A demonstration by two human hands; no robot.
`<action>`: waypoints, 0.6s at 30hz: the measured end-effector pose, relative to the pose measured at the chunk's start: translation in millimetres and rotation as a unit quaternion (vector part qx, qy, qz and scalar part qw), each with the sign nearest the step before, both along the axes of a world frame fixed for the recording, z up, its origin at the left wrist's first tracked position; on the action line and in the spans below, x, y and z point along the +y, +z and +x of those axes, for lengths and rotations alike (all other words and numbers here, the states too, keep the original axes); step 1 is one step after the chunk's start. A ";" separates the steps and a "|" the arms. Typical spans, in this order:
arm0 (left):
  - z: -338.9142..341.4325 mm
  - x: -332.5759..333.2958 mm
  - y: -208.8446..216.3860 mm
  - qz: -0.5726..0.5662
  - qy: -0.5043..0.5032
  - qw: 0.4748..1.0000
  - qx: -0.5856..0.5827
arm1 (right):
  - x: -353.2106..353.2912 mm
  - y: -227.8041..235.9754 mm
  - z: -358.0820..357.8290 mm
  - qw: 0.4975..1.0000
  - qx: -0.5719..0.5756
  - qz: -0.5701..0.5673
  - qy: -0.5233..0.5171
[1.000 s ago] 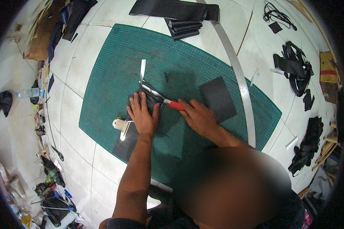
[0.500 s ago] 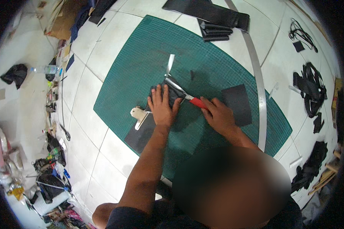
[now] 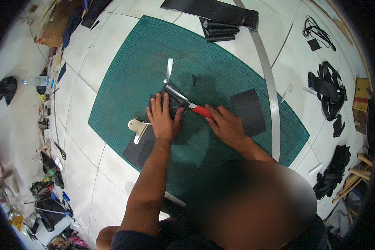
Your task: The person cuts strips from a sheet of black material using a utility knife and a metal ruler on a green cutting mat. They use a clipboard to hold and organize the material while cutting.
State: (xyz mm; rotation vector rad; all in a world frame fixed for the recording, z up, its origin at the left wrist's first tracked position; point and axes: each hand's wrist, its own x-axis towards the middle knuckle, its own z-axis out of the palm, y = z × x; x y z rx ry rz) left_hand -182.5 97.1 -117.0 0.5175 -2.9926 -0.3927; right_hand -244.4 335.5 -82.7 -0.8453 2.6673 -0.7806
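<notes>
1. In the head view, the left hand (image 3: 164, 121) lies flat on a smooth black sheet piece (image 3: 177, 104), its fingers slightly parted and the thumb spread wide.
2. The right hand (image 3: 228, 125) wraps its fingers around a red-handled tool (image 3: 201, 110), whose slim metal end lies along the black piece's far right edge.
3. That black piece rests near the middle of a green gridded cutting mat (image 3: 133, 62); a shiny, narrow pale strip (image 3: 169, 68) sticks out beyond its far corner.
4. A rounded cream metal clip (image 3: 139, 129) sits at its near left side, over a flat dark panel (image 3: 137, 151).
5. A matte, four-sided dark piece (image 3: 249, 111) lies beside the right hand.
6. Out left is a clear plastic bottle (image 3: 33, 81); at the far right stands a yellowish-brown box (image 3: 361, 108), its contents apparently too dim to make out.
</notes>
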 end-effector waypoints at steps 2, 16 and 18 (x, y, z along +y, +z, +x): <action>-0.4 0.0 0.5 -0.008 0.004 1.000 -0.013 | 3.3 1.4 -1.0 1.000 -0.005 -0.026 -0.006; -2.1 -1.4 2.1 -0.008 -0.002 1.000 -0.002 | -75.0 0.6 -79.1 0.977 0.021 -0.172 -0.121; -0.8 -0.6 6.0 0.028 -0.001 0.999 0.042 | -60.0 4.0 -87.4 0.952 0.028 -0.261 -0.155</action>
